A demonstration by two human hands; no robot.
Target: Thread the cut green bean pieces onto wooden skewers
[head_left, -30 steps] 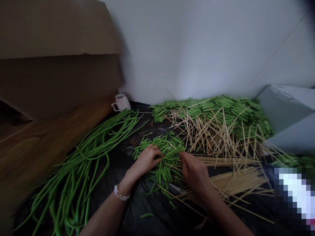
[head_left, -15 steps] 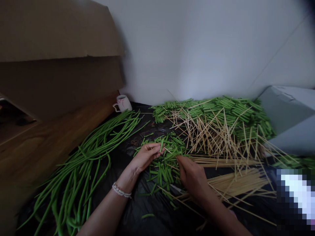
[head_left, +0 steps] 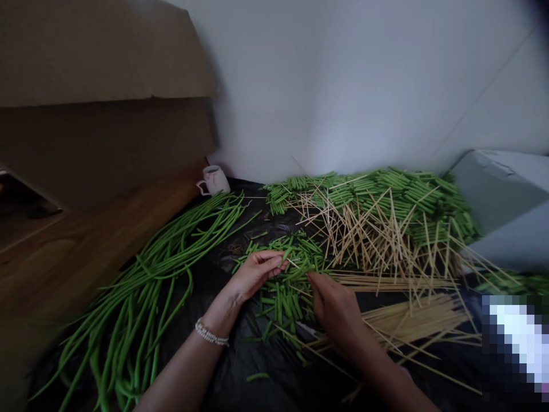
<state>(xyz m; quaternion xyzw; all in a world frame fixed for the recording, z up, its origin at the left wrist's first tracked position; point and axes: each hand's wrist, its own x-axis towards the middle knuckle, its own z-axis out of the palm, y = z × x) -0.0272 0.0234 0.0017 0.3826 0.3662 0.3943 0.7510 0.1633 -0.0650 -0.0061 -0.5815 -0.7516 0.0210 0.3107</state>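
Note:
My left hand (head_left: 262,272) pinches a short piece of green bean (head_left: 287,253) between thumb and fingers. A thin wooden skewer (head_left: 293,263) runs from that piece to my right hand (head_left: 337,300), which is closed around its other end. Whether the tip has gone through the bean is too small to tell. Beneath and around both hands lies a loose heap of cut bean pieces (head_left: 291,303). Bare skewers (head_left: 420,320) lie in a flat bundle just right of my right hand.
Long uncut beans (head_left: 171,246) spread along the left. Skewered beans (head_left: 386,191) are stacked against the wall, with crisscrossed skewers (head_left: 364,234) before them. A mug (head_left: 215,179) stands at the back left, below a cardboard box (head_left: 103,57). Black plastic sheeting (head_left: 240,366) covers the surface.
The bean piece in my left hand has tilted a little to the right. Both hands stay in nearly the same place, and the skewer still spans between them.

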